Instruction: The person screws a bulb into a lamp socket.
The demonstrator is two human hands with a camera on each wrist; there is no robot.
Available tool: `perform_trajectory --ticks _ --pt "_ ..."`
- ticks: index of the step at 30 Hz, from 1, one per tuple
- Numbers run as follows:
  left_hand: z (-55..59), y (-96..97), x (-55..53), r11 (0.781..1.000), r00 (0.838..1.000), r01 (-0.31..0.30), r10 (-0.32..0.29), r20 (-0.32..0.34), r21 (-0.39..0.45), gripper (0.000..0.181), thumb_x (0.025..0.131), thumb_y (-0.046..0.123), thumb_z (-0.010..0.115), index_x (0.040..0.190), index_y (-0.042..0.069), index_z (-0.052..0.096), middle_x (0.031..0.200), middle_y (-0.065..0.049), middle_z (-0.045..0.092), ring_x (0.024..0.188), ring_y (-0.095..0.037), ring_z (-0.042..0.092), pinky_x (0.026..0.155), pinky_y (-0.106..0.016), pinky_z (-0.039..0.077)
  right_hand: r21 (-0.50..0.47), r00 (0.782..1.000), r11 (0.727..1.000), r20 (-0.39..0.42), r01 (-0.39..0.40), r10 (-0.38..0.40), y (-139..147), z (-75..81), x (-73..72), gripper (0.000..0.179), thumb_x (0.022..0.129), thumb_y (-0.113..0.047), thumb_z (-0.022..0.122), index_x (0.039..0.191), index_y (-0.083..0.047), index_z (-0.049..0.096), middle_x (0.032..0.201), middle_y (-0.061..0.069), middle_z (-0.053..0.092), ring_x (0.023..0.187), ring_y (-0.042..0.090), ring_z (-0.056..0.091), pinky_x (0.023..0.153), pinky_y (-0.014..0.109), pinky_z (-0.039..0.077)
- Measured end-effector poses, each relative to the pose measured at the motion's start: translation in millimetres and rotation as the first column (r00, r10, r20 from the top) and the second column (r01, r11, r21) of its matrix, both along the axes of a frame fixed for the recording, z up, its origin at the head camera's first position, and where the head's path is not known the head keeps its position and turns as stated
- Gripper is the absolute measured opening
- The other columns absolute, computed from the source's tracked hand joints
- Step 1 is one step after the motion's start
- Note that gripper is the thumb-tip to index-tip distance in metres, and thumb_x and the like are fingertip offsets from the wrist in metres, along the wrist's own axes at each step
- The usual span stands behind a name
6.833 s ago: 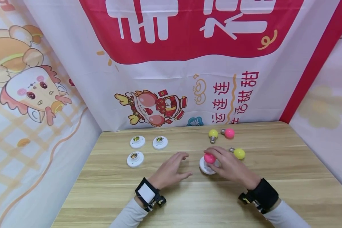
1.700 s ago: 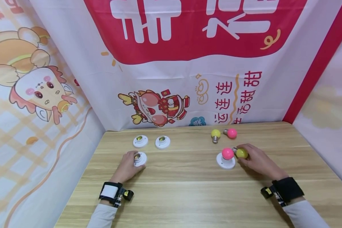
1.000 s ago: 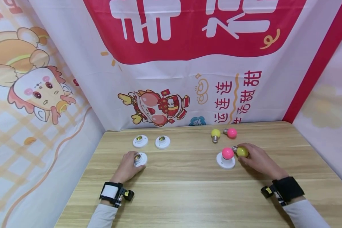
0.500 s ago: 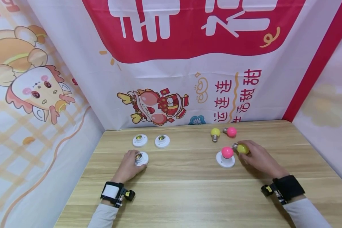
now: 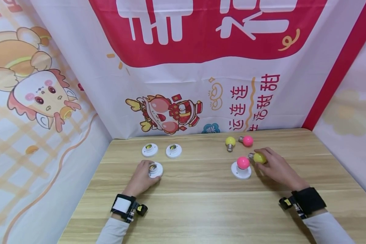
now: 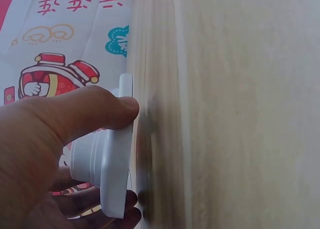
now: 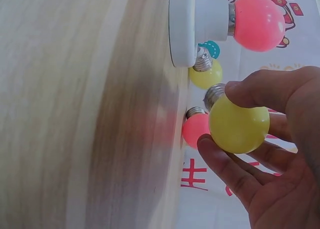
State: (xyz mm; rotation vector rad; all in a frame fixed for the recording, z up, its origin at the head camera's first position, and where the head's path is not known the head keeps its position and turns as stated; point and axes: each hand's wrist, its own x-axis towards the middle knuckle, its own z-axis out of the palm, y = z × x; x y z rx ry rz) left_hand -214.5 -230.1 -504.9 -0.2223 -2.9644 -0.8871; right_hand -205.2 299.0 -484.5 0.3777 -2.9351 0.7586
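Note:
My left hand [image 5: 139, 179] grips the rim of a round white lamp holder [image 5: 159, 171], whose socket faces up. In the left wrist view, the thumb lies over one side of the holder's base [image 6: 118, 174] and fingers curl under the other; a gap shows between base and table. My right hand [image 5: 279, 169] pinches a yellow light bulb [image 7: 239, 127] between thumb and fingers, its metal screw cap pointing left. Just left of that bulb stands another white lamp holder [image 5: 239, 174] with a pink bulb [image 5: 243, 162] seated upright in it.
Two more white lamp holders [image 5: 149, 150] with bare sockets sit at the back left of the wooden table [image 5: 195, 210]. Behind the right hand lie a yellow bulb [image 5: 230, 141] and a pink bulb [image 5: 247, 141]. A printed cloth [image 5: 183, 74] hangs along the table's back edge.
My right hand has let go of the pink bulb in its holder and taken the yellow bulb. My left hand has taken hold of the front-left lamp holder and lately shifted it slightly right.

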Motion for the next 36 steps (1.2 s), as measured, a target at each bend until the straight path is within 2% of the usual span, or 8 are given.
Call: perform_trajectory --ticks 9,15,20,24,30,36 --pt "3.6 7.1 2.4 1.000 1.000 0.005 -0.005 -0.006 0.027 0.073 0.080 0.017 0.092 0.138 -0.009 0.056 0.137 -0.024 0.061 0.126 -0.039 0.060 0.114 -0.055 0.052 -0.022 1.000 1.000 -0.022 -0.010 0.009 -2.9 6.3 4.3 0.059 0.100 -0.014 0.074 0.152 -0.001 0.050 0.146 0.026 0.058 0.121 0.038 0.065 0.095 0.055 0.063" --pt "3.6 13.3 3.5 1.000 1.000 0.012 -0.012 0.000 0.027 0.077 0.081 0.019 0.092 0.142 -0.008 0.054 0.139 -0.024 0.061 0.129 -0.039 0.059 0.115 -0.055 0.051 -0.051 0.999 0.998 -0.048 -0.026 0.024 -3.9 10.0 6.3 0.056 0.100 -0.013 0.072 0.150 -0.001 0.049 0.141 0.025 0.060 0.122 0.039 0.066 0.093 0.052 0.065" --pt "5.0 19.7 5.9 0.999 1.000 0.023 -0.024 0.006 0.043 0.078 0.080 0.019 0.093 0.142 -0.007 0.054 0.138 -0.023 0.061 0.126 -0.038 0.061 0.113 -0.055 0.053 -0.064 0.999 0.998 -0.049 -0.025 0.022 -5.7 13.0 8.2 0.056 0.101 -0.014 0.072 0.151 -0.001 0.049 0.141 0.025 0.060 0.124 0.041 0.064 0.095 0.054 0.064" --pt "4.3 23.2 7.6 0.998 0.999 0.039 -0.038 -0.014 0.049 0.077 0.080 0.019 0.093 0.141 -0.007 0.055 0.135 -0.022 0.063 0.124 -0.037 0.061 0.111 -0.053 0.054 -0.063 0.999 0.998 -0.043 -0.022 0.019 -8.2 15.6 10.3 0.058 0.102 -0.018 0.073 0.152 -0.003 0.049 0.143 0.025 0.059 0.125 0.041 0.063 0.095 0.056 0.064" --pt "4.8 26.2 8.8 0.997 0.999 0.048 -0.047 -0.020 0.063 0.076 0.082 0.021 0.091 0.144 -0.004 0.054 0.139 -0.019 0.061 0.128 -0.035 0.060 0.113 -0.052 0.053 -0.056 0.999 0.998 -0.045 -0.018 0.015 -9.1 17.9 11.8 0.059 0.102 -0.019 0.072 0.154 -0.005 0.048 0.146 0.026 0.056 0.127 0.042 0.061 0.097 0.058 0.062" --pt "5.4 29.0 9.6 0.996 0.999 0.050 -0.049 -0.018 0.080 0.075 0.084 0.022 0.090 0.145 -0.001 0.054 0.140 -0.016 0.061 0.128 -0.032 0.060 0.113 -0.051 0.054 -0.009 0.995 1.000 -0.101 -0.020 0.019 -11.1 20.6 12.0 0.063 0.100 -0.018 0.076 0.155 -0.004 0.050 0.148 0.024 0.053 0.130 0.044 0.057 0.101 0.063 0.059"
